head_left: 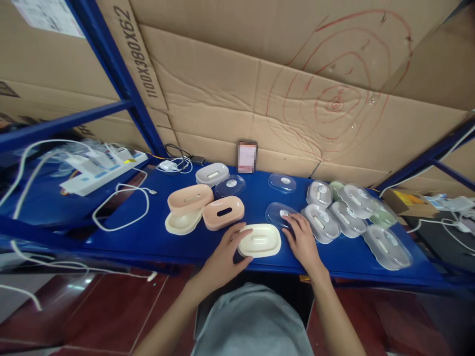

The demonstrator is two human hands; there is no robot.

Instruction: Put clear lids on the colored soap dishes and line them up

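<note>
A cream oval dish (260, 240) with a raised middle lies near the table's front edge. My left hand (227, 251) curves around its left end, fingers on the far rim and thumb on the near side. Just behind it is a clear plastic lid (276, 213) with a round sticker. My right hand (302, 238) grips this lid at its right side, fingertips by the sticker and thumb at the near edge. To the left sit two peach oval dishes (224, 212), one resting partly on another cream dish (182, 221).
Several lidded grey containers (322, 222) and green ones crowd the right. A grey dish (212, 174), a dark dish (230, 186) under a clear lid and another clear lid (282, 182) stand at the back. A power strip (104, 174) and white cables lie left.
</note>
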